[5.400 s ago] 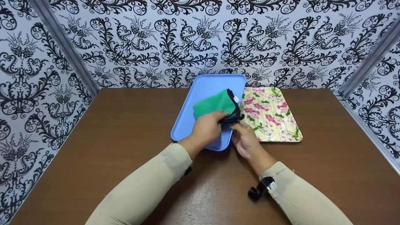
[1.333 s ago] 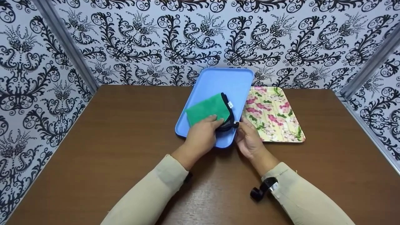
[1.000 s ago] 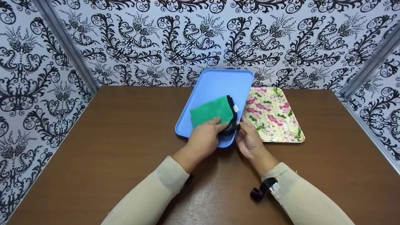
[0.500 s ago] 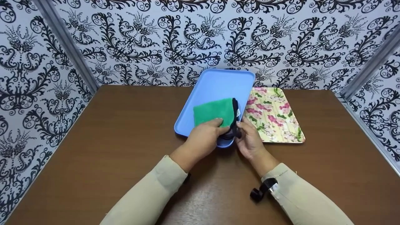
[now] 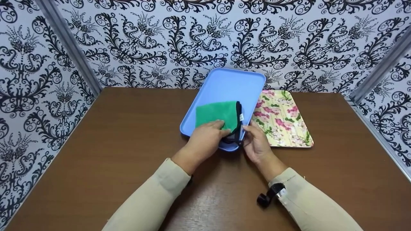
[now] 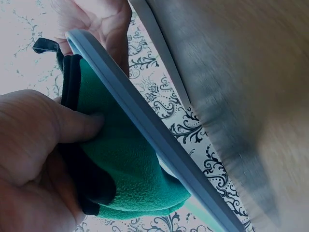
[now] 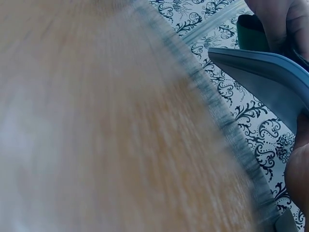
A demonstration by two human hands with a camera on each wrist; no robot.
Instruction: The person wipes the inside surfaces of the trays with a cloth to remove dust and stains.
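A folded green cloth [image 5: 218,114] with black edging and a small white tag lies against the face of a blue tray [image 5: 236,85]. My left hand [image 5: 205,139] grips the cloth near its black edge. In the left wrist view the thumb presses on the green cloth [image 6: 128,159] while the other fingers are tucked beneath. My right hand [image 5: 257,144] holds the tray by its right rim, thumb at the edge and fingers behind. Raised off the table, the tray is tilted, its underside [image 7: 270,92] showing in the right wrist view.
A second tray [image 5: 282,122], cream with pink flowers, lies on the brown table [image 5: 128,128] at the right, partly behind the blue one. Patterned black-and-white walls [image 5: 205,38] enclose the table at the back and sides.
My left hand has slid the cloth about over the blue tray, lately back to the left. The blue tray has shifted slightly up and right since the earliest frame. My right hand keeps its hold.
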